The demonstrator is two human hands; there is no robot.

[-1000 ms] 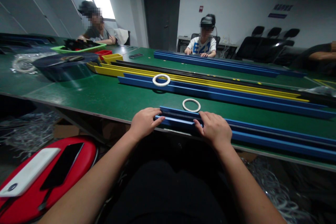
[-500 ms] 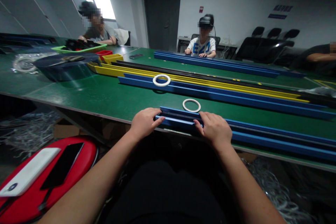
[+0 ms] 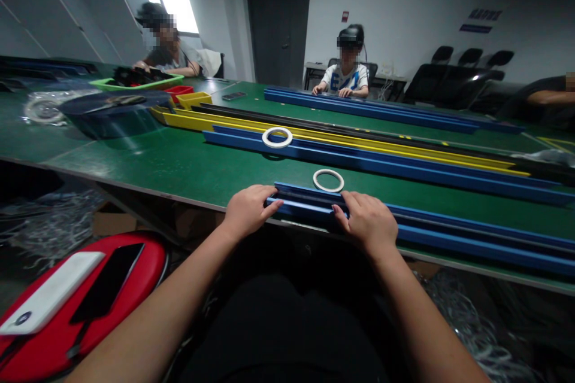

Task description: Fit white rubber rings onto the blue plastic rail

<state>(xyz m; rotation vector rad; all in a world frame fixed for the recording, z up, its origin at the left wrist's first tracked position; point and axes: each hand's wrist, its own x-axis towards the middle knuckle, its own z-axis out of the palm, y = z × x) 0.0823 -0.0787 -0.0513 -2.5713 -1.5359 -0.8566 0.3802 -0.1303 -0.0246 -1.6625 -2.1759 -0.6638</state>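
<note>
A long blue channel strip lies along the near edge of the table, its open side up. My left hand grips its left end, thumb on the near wall and fingers over the far one. Farther right along the same strip, my right hand holds it in the same way. Just beyond the strip, between my hands, a narrow white tape roll lies on the green table. A second white tape roll rests on another blue channel behind it.
Yellow and black channels lie farther back. At left sit a large dark film roll, small bins and a green tray. A red stool holds a phone and a white device. Co-workers sit across the table.
Both hands keep their grip on the blue channel strip in the same place. The view shifts very slightly; a co-worker's hands across the table move a little.
</note>
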